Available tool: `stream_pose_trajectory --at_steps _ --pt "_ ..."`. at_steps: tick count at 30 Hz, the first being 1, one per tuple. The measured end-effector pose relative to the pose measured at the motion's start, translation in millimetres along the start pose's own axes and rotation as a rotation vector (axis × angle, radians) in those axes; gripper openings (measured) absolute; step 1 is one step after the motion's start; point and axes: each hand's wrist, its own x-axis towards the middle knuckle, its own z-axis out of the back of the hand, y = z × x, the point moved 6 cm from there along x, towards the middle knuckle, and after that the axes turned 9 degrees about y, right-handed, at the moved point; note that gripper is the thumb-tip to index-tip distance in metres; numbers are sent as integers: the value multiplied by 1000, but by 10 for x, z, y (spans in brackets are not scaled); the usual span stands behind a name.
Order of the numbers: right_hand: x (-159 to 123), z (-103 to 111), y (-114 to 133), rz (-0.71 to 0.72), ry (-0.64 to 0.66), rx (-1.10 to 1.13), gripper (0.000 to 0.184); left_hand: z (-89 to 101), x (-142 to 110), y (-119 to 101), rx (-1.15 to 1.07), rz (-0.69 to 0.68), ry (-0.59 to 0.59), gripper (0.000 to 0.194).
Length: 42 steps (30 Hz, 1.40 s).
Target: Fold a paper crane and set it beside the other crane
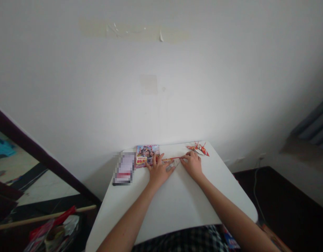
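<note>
A small folded piece of printed paper (172,159), with a red and yellow strip along its far edge and a pale face, lies on the white table between my hands. My left hand (157,170) has its fingers spread, its thumb side resting at the paper's left part and other fingertips over a printed flyer (142,152). At the paper's right end, the fingers of my right hand (193,165) are pinched together on its edge. Just beyond that hand sits a red and white folded paper crane (202,149).
A phone (124,168), its screen blurred, lies at the table's (182,206) left edge beside the flyer. The wall (161,115) rises directly behind. On the floor at lower left stands a bin with red plastic and rubbish (58,231). A cable (255,185) hangs at right.
</note>
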Motion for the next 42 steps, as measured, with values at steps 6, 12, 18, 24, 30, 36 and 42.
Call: stream_pose_trajectory --at_steps 6,12,18,24,30,36,42 --pt "7 -2 18 11 -17 -3 20 -8 35 44 -13 3 37 41" --pt "-30 -18 52 12 -6 -26 24 -11 61 74 1 -8 30 40" --pt "-106 -7 93 32 9 -54 31 -16 54 59 5 -4 8 41" --pt "-108 -2 101 43 -1 -54 29 -45 71 80 -15 -22 2 38" --pt "-73 -5 137 100 1 -44 20 -53 71 87 -13 -23 12 36" --pt "-77 -7 119 90 29 -32 24 -21 73 82 -33 12 35 39" --pt "-86 -13 99 85 86 -14 32 -14 69 77 -34 31 52 42"
